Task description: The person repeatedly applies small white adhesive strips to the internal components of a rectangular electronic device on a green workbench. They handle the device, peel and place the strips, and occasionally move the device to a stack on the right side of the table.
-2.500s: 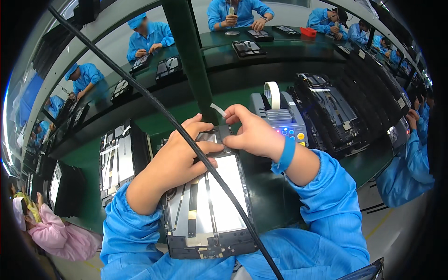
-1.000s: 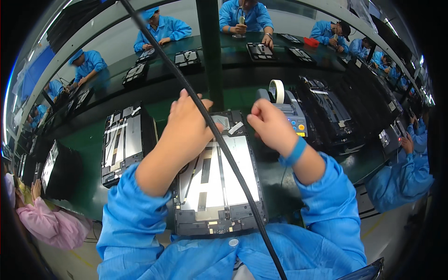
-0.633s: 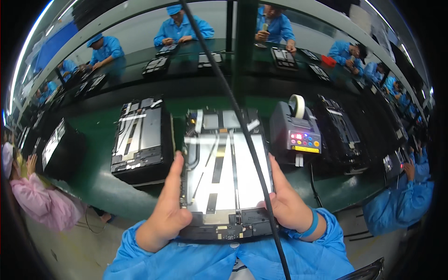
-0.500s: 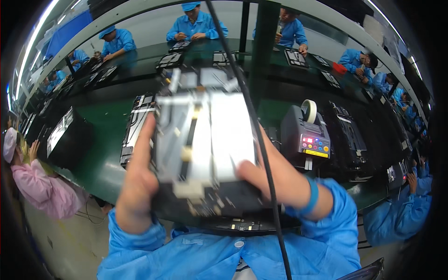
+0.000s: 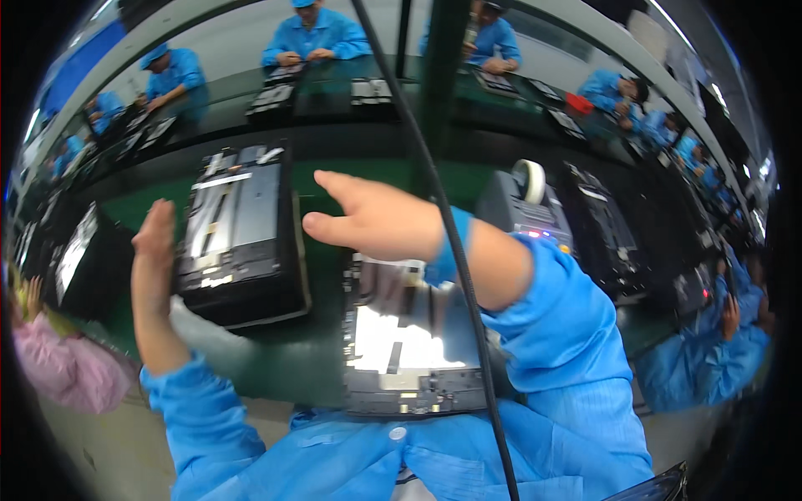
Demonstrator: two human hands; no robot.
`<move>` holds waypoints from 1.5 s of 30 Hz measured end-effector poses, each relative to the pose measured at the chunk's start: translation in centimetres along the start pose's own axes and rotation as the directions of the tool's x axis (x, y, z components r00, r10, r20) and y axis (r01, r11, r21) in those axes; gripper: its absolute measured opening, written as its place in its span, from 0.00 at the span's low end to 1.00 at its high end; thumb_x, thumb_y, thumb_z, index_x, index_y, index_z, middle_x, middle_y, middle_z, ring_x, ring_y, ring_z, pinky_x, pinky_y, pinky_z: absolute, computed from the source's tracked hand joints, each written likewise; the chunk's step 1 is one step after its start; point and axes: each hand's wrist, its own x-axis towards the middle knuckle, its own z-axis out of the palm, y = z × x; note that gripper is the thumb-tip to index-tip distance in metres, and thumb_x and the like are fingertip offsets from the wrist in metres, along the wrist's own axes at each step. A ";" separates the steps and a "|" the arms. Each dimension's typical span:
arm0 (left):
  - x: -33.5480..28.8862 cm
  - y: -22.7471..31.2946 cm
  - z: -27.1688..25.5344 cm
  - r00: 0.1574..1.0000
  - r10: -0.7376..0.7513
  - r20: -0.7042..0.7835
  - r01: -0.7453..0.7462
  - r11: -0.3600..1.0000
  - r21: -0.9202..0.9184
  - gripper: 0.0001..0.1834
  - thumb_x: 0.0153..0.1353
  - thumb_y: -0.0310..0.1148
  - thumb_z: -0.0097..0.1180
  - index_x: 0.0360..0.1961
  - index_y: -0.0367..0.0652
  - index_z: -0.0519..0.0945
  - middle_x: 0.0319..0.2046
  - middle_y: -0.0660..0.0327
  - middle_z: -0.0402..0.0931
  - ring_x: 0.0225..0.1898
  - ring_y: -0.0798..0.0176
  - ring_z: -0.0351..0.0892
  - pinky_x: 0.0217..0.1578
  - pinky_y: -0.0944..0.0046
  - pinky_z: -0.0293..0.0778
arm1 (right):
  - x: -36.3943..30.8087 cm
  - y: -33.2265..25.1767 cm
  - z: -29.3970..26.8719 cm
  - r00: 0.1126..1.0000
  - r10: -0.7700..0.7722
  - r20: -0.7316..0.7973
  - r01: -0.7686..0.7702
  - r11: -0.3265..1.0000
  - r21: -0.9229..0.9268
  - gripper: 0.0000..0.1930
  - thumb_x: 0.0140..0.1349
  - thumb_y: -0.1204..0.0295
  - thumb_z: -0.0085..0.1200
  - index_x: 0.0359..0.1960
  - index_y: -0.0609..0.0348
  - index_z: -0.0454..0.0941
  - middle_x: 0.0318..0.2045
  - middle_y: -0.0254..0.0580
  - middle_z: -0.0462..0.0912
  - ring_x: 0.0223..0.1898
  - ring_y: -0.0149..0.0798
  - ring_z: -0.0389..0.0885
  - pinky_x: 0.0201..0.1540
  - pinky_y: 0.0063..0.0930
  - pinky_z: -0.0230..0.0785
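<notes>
A thick block of stacked black tablet-like devices (image 5: 236, 225) rests on the bench left of centre; the top one shows a silver inside with black strips and a circuit board. My left hand (image 5: 154, 255) is just off its left side, fingers stretched upward, holding nothing. On its other side, my right hand (image 5: 372, 219) is open and empty, with thumb and fingers pointing at the block. Below my right forearm, near my body, another opened tablet-like device (image 5: 401, 351) lies with its shiny silver inside and circuit board facing up, partly covered by the arm.
A grey tape dispenser (image 5: 518, 204) with a tape roll stands right of centre. Stacks of black devices (image 5: 597, 221) sit beyond it. A black cable (image 5: 426, 150) hangs across the view. Co-workers in blue (image 5: 313, 33) sit across the green bench (image 5: 322, 355); a pink sleeve (image 5: 71, 363) shows left.
The tablet-like device my hands held in front of me is now down on the left, on the block. Both hands have let go and moved apart. The view has shifted to the right.
</notes>
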 end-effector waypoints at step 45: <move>-5.8 4.4 22.3 0.785 0.286 0.550 -0.477 0.845 0.242 0.08 0.42 0.28 0.69 0.25 0.43 0.81 0.24 0.61 0.79 0.24 0.59 0.78 0.26 0.64 0.71 | -11.0 1.3 0.4 0.980 -0.140 -0.145 0.119 0.983 -0.140 0.04 0.53 0.71 0.56 0.29 0.52 0.82 0.24 0.40 0.81 0.26 0.47 0.80 0.28 0.37 0.71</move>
